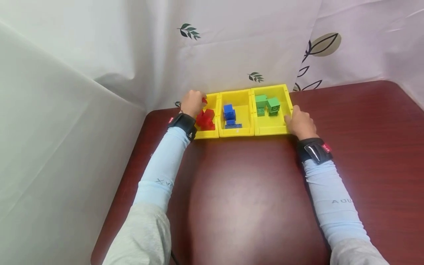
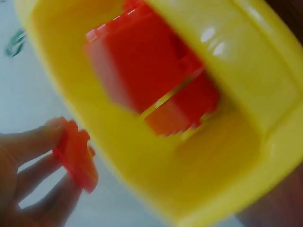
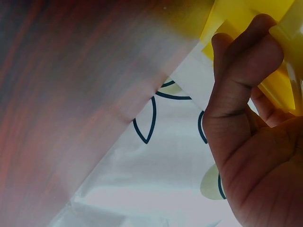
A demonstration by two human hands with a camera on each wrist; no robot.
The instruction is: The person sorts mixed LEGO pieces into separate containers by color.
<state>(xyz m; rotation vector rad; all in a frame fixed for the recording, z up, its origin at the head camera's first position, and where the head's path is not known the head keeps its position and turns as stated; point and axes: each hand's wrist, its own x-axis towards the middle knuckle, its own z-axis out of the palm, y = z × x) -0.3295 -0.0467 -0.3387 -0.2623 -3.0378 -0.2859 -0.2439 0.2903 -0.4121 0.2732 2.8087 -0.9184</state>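
Glossy yellow plastic trays [image 1: 269,129], smooth plastic red bricks [image 1: 206,120], polished dark table [image 1: 251,191], seemingly cloth backdrop [image 1: 232,44].

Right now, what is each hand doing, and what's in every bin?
Left hand: pinches a small red piece.
Right hand: grips the green bin's edge.
Red bin: holds red blocks.
Blue bin: holds blue blocks.
Green bin: holds green blocks.
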